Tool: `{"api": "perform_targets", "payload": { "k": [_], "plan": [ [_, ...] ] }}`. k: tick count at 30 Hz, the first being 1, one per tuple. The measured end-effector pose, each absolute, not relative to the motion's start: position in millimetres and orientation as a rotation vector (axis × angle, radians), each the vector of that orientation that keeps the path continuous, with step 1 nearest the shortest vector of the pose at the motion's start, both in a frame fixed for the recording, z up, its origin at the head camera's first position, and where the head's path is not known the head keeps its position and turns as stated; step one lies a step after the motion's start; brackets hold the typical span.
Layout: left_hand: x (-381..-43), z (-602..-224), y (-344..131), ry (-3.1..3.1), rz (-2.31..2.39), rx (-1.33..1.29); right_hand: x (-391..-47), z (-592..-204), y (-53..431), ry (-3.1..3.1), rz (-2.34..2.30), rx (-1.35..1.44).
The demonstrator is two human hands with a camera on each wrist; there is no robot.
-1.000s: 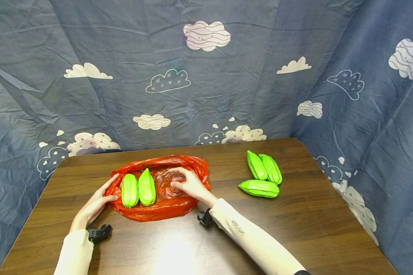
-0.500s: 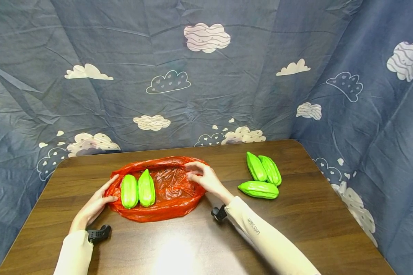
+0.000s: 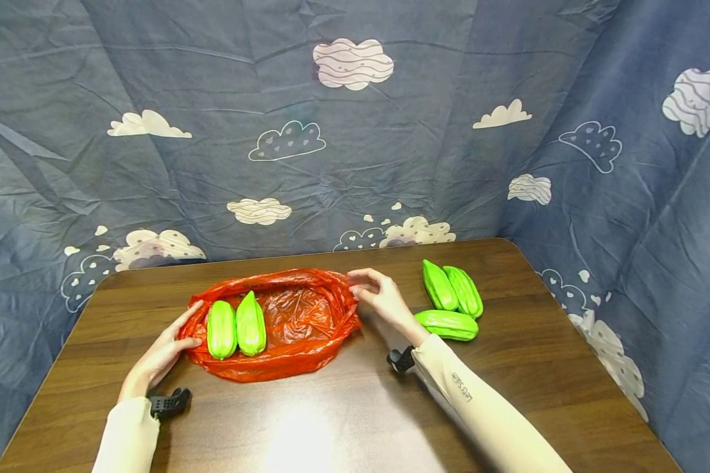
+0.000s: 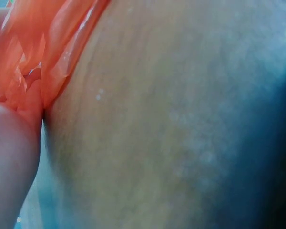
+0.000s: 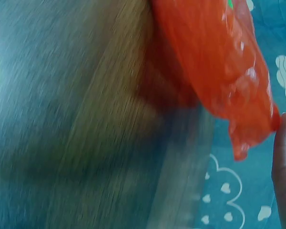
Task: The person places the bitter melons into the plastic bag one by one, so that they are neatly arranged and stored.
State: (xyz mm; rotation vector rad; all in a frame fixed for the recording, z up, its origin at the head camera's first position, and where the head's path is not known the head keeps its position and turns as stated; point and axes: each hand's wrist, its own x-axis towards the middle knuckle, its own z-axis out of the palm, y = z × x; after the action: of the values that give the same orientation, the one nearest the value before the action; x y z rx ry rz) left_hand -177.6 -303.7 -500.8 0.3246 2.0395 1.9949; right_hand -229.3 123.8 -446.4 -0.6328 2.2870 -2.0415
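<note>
On the table lies a red plastic bag (image 3: 298, 360), its mouth spread wide. Two bright green ridged gourds, a blunt one (image 3: 221, 330) and one with a pointed tip (image 3: 251, 325), lie side by side at its left. My left hand (image 3: 158, 353) rests at the bag's left end, index finger and thumb apart against the red film; its other fingers are hidden. In the left wrist view, thin film (image 4: 57, 52) covers the thumb's tip. My right hand (image 3: 384, 303) pinches the bag's right rim at its fingertips. The right wrist view has the film (image 5: 229, 81) drawn toward the thumb (image 5: 283, 152).
Right of the bag, two more green gourds (image 3: 463, 292) lean together on the brown wooden table (image 3: 538, 381). A third gourd (image 3: 449, 325) lies crosswise in front of them, partly behind my right wrist. A blue cloud-print cloth (image 3: 213, 164) hangs behind the table.
My right hand has moved right, from inside the bag's mouth to its right rim, uncovering the bag's inside. The left hand and the gourds stay put.
</note>
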Motion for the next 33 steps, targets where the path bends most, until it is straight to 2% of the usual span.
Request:
{"api": "perform_targets", "payload": {
  "k": [33],
  "plan": [
    [-177, -501, -304, 2.035, 2.002, 0.308, -236, -440, 212, 2.459, -2.059, -0.382]
  ]
}}
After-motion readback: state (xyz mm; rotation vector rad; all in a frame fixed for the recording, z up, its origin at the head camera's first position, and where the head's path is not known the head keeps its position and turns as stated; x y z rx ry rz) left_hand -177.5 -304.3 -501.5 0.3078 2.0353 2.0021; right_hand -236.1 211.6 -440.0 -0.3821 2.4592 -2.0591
